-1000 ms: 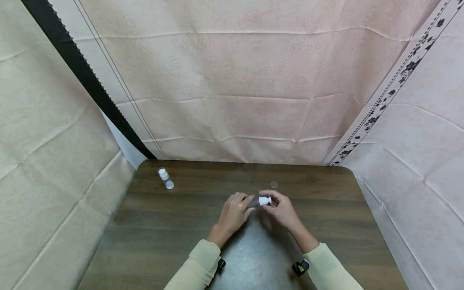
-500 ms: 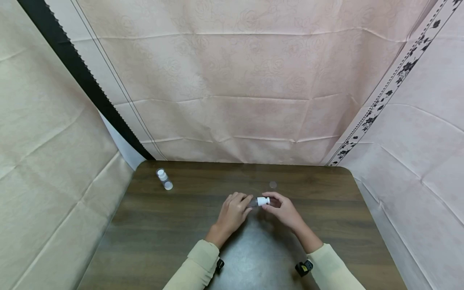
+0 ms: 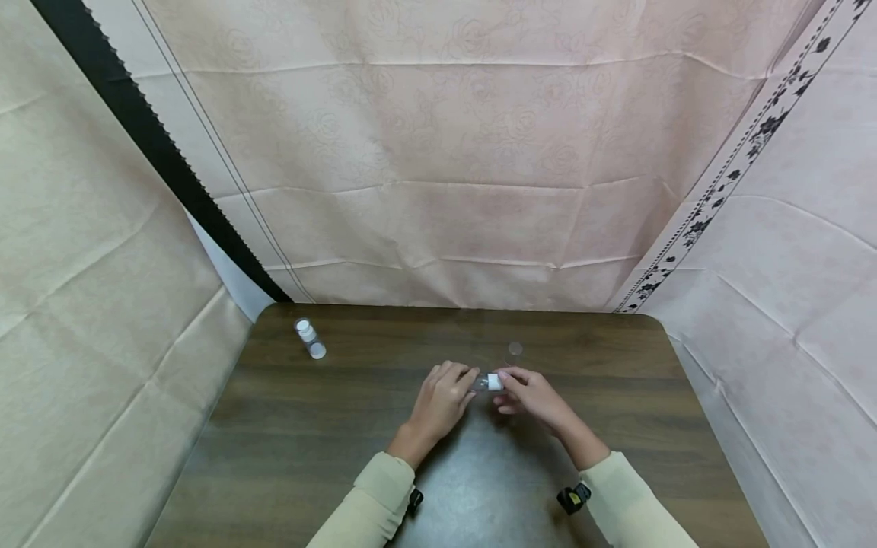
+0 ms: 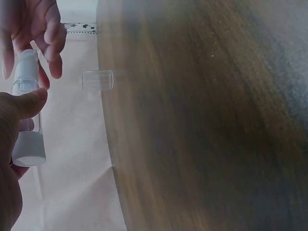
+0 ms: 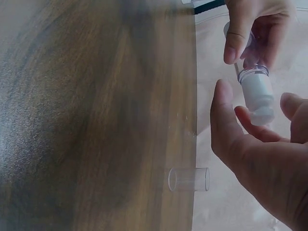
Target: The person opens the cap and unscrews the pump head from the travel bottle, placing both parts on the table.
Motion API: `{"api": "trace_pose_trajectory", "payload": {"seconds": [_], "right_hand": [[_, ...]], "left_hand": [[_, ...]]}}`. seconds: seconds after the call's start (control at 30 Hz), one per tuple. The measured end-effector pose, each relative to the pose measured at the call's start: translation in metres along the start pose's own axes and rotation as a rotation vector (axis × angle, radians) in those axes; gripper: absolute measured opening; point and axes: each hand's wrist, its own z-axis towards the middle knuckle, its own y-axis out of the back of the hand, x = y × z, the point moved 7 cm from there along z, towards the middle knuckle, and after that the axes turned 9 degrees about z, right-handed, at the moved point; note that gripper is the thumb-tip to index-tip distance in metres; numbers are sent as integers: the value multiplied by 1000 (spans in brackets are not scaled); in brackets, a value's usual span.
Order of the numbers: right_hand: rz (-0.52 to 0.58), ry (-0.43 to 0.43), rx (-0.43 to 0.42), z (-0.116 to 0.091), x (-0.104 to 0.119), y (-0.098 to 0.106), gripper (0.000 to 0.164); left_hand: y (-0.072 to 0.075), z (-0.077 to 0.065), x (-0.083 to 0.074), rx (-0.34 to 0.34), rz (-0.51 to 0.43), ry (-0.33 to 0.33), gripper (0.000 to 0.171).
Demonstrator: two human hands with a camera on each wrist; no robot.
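Observation:
A small clear pump bottle (image 4: 29, 149) with a white pump head (image 5: 257, 91) and white base lies sideways between my hands, above the table. My left hand (image 3: 441, 399) grips its clear body, thumb across it in the left wrist view. My right hand (image 3: 537, 399) is at the pump-head end, its fingers spread loosely around the white tip in both wrist views. One right finger passes behind the bottle; whether it touches cannot be told. A clear cylindrical cap (image 5: 189, 179) stands on the table beyond the right hand.
A second bottle with a white top (image 3: 310, 339) stands near the table's far left corner. The brown wooden table (image 3: 288, 457) has rounded far corners. Pale patterned cloth (image 3: 445, 152) hangs behind it and on both sides.
My right hand has shifted slightly and its fingers have moved around the pump head. My left hand keeps its grip on the bottle. The cap and second bottle stay in place.

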Motion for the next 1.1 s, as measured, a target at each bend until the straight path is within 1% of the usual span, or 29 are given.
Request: {"api": "trace_pose_trajectory", "payload": {"seconds": [0.23,0.43,0.67,0.93,1.1], "right_hand": [[38,-13,20,2,1,-2,42],[38,-9,17,1,3,-3,34],[32,10,23,0,10,-4,32],[6,21,-8,-1,12,-5,27],[-24,30,-38,0,11,-4,25]], "left_hand": [[2,1,-3,-21,4,-20,35],[3,2,-4,-12,12,-21,35],[2,2,-4,2,3,-8,33],[1,1,-4,4,-9,8,32],[0,0,-3,27,-10,23,33]]}}
